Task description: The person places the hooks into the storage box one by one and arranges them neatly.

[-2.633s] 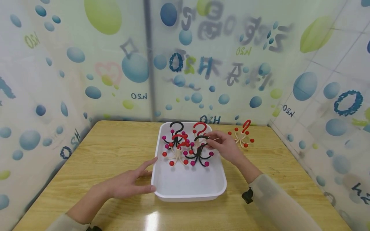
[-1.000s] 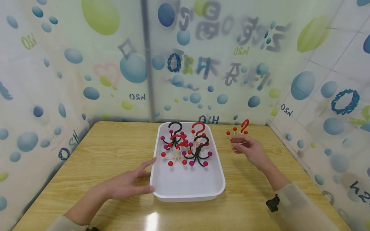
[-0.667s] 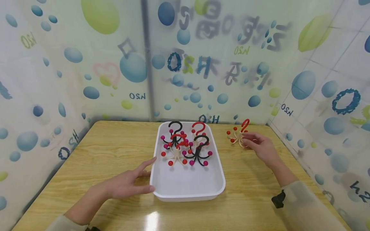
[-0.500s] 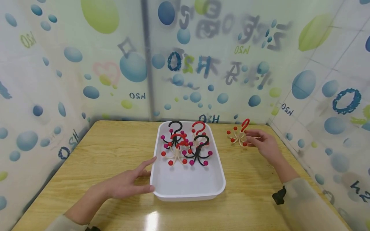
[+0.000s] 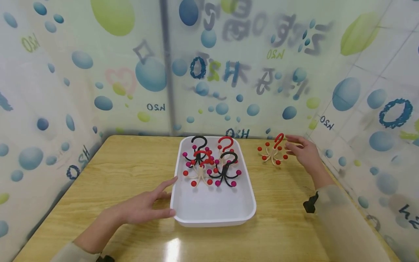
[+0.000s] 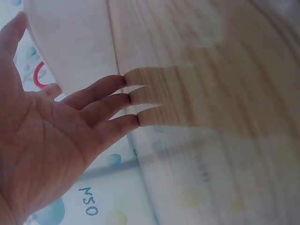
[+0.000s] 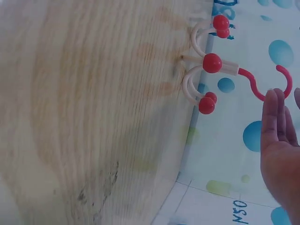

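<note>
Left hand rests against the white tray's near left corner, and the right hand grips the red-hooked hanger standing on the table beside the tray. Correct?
Not quite. The right hand is open beside the red-hooked hanger, not gripping it, as the head view shows. The left hand does rest against the white tray.

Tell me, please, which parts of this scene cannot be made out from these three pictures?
- Hooks in the white tray, head view: overlapping, so their exact number is uncertain.
- Left wrist view: the tray is cut off by the edge; left hand fills the frame; table blurred.
- Right wrist view: whether the right hand touches the red-and-cream hook is unclear; palm cut off.
</note>
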Demonstrator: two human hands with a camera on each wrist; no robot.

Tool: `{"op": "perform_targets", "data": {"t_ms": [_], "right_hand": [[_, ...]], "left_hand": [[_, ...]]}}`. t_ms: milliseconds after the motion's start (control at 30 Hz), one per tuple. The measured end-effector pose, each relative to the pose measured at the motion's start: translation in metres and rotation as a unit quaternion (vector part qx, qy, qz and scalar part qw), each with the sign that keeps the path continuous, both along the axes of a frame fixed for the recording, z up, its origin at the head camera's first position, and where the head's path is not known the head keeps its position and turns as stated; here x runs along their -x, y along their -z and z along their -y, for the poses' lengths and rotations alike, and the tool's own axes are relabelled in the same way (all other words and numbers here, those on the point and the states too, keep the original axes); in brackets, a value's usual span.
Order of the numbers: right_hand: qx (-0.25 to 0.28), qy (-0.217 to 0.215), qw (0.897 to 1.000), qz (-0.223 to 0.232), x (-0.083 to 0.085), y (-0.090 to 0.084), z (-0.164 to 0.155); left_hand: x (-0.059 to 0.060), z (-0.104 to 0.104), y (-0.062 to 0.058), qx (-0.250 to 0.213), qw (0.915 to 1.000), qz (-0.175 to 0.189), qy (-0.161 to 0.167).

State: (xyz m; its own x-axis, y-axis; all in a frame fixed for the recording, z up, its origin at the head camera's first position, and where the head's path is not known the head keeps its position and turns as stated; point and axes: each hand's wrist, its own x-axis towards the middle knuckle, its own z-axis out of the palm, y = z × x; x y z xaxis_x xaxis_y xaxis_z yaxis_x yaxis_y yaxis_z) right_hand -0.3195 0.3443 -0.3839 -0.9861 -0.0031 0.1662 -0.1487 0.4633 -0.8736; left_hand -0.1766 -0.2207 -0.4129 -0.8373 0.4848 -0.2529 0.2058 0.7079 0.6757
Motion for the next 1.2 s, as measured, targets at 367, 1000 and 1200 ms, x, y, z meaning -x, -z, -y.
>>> {"op": "perform_targets", "data": {"t_ms": [367,1000,1200], "right_hand": [[-0.030,0.008,1.000,0.006,0.020,0.005,0.007],[-0.001,0.047,0.999,-0.008,0.028,0.014,0.010],[0.020,0.046,0.999,-0.010,0.026,0.013,0.009]], "left_hand": [[0.001,0.000,0.000,-0.004,1.0000,0.004,-0.001],[0.001,0.000,0.001,0.000,1.0000,0.003,-0.004],[0.001,0.000,0.001,-0.003,1.0000,0.003,-0.004]]}}
